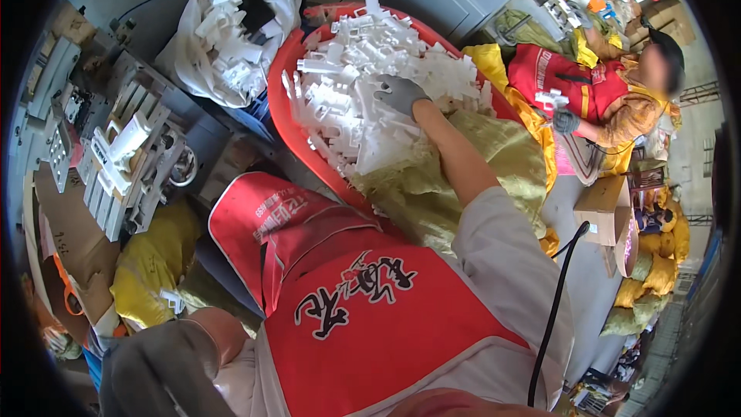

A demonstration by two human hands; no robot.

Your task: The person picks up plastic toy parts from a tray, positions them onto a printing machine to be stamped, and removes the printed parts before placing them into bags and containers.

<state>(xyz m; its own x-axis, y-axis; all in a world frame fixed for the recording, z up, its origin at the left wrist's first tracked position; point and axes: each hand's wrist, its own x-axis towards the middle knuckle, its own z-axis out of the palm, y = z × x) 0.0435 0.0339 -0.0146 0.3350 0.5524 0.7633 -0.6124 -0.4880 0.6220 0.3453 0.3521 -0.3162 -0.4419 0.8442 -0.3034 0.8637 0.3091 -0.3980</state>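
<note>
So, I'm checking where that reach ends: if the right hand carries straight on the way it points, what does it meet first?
Most likely the white plastic parts heaped in the red tub: the gloved right hand already rests against that pile.

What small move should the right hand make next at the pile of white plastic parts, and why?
Probably close the fingers on one part and lift it. The grey-gloved right hand lies flat on the heap of white plastic parts in the red tub, apparently gripping nothing yet.
</note>
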